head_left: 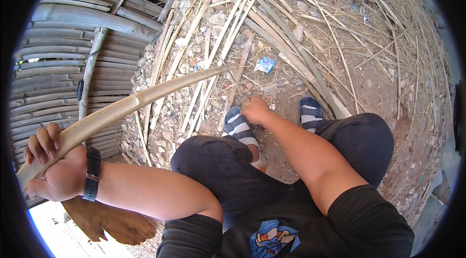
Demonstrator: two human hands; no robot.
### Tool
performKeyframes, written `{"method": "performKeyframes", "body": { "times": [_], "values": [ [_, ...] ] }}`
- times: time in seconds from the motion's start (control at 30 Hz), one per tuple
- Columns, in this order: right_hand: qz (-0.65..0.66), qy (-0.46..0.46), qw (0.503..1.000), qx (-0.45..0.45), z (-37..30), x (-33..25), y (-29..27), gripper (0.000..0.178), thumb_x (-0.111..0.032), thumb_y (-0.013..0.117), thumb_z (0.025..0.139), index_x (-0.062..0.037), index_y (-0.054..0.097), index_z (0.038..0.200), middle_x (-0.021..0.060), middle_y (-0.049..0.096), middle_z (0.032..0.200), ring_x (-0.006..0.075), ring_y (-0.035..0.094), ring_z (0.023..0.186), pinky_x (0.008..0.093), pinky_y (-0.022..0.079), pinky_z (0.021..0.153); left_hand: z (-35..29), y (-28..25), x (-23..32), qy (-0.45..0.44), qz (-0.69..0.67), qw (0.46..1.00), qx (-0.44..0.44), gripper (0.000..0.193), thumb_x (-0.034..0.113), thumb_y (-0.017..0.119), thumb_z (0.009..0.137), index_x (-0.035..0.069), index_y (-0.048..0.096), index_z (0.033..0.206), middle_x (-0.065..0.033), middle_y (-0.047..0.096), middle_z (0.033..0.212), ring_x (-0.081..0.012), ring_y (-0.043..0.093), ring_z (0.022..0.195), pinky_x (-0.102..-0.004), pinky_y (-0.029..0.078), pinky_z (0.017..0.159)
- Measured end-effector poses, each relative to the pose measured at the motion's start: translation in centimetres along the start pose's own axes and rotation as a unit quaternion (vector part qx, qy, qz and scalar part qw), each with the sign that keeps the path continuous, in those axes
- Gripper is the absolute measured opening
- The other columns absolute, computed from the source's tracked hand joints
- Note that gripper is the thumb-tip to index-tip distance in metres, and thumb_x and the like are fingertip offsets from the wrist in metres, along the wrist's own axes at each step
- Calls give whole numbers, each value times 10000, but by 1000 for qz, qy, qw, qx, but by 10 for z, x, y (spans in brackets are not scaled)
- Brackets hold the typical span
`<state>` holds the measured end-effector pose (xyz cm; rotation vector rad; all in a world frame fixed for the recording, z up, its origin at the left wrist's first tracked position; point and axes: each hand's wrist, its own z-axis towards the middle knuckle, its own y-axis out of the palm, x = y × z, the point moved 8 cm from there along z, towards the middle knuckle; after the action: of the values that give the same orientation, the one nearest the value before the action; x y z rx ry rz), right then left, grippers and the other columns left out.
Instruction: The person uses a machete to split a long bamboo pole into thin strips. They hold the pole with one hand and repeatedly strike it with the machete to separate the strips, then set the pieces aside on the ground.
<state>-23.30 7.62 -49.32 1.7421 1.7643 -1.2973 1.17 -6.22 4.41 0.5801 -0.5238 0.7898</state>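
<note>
My left hand (56,161), with a black watch on its wrist, is wrapped round a long split bamboo piece (145,96). The piece slants up to the right, its far end raised in front of my feet. My right hand (256,111) is closed in a fist just above my left sandal, on what looks like a knife (233,77). Its thin dark blade, seen nearly edge-on, points up and left and crosses the bamboo near the far end. The grip is mostly hidden by my fingers; whether the blade touches the bamboo I cannot tell.
Several bamboo strips (221,44) lie on the stony ground ahead, with longer split poles (291,54) to their right. A blue wrapper (265,64) lies among them. A slatted bamboo wall (58,63) stands at the left. My sandalled feet (310,113) are close below the blade.
</note>
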Motion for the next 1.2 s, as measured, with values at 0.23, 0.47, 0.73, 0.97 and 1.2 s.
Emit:
{"method": "performKeyframes", "body": {
  "times": [0.23,0.47,0.73,0.97,1.2],
  "values": [
    [48,-239,970,-20,-45,-140,-8,431,-206,667,775,18,578,1133,273,648,876,424,643,861,459,504,764,1,2,4,-11,25,1000,12,583,690,495,844,108,465,847,-12,391,654,-134,339,557,-292,295,576],
    [57,86,994,-32,-11,30,6,422,-237,692,752,37,601,1060,249,672,948,386,661,907,447,514,781,-1,5,6,19,30,999,18,493,594,466,889,105,464,829,-10,373,637,-134,330,541,-287,285,553],
    [105,-178,978,-29,-54,-149,-4,484,-313,711,795,47,595,1096,242,669,957,371,653,921,422,503,816,0,5,6,23,56,998,33,475,553,412,918,89,459,828,-18,379,642,-142,338,540,-294,297,548],
    [119,-52,991,-13,-32,-54,22,466,-299,704,785,34,605,1095,242,674,969,371,672,881,437,521,770,3,-6,9,21,68,996,59,566,658,407,904,100,467,831,-10,388,637,-136,343,537,-286,300,545],
    [141,-47,989,-5,-44,-65,28,533,-361,748,778,56,601,1076,249,672,948,357,675,878,426,519,778,1,-22,10,30,97,988,116,709,808,361,843,107,471,828,-5,387,627,-135,334,522,-280,285,521]
  ]
}}
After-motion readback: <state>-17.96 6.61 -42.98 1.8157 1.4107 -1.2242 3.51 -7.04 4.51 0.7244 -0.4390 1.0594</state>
